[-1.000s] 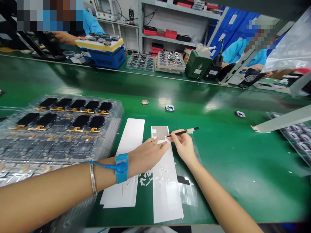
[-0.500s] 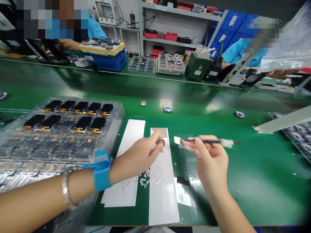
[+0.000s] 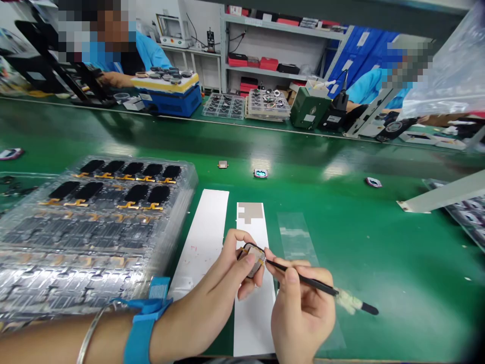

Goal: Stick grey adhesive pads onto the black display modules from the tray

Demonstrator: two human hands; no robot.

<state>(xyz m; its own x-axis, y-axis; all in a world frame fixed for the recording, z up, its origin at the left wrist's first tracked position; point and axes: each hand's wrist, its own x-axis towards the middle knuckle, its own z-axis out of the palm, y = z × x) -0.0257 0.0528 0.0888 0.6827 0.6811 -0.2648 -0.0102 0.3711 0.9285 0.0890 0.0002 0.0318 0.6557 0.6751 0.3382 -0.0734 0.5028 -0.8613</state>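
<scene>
Left hand [image 3: 214, 296] closed in a pinch, thumb and fingers on the edges of a small dark-rimmed part [image 3: 251, 258] with a tan film face, held above a white backing strip [image 3: 253, 318]. Right hand [image 3: 301, 316] closed in a pen grip on a slim black stylus [image 3: 303, 277], fine tip at the part's edge; a fluffy white wrap [image 3: 347, 301] sits on the shaft.

Risks: a shallow or hard stroke could skid the tip across the film, scratching or creasing it. An edge-only pinch on so small a piece could slacken and drop it onto the glossy green mat [image 3: 397, 242]. Blue wrist strap [image 3: 142, 328] lies just beside the stacked clear plastic trays [image 3: 180, 169]; a forearm sweep could jolt their black-faced modules with gold flex tails. Matte tan cut sheet [image 3: 250, 212] lies flat on the strip's far end.
</scene>
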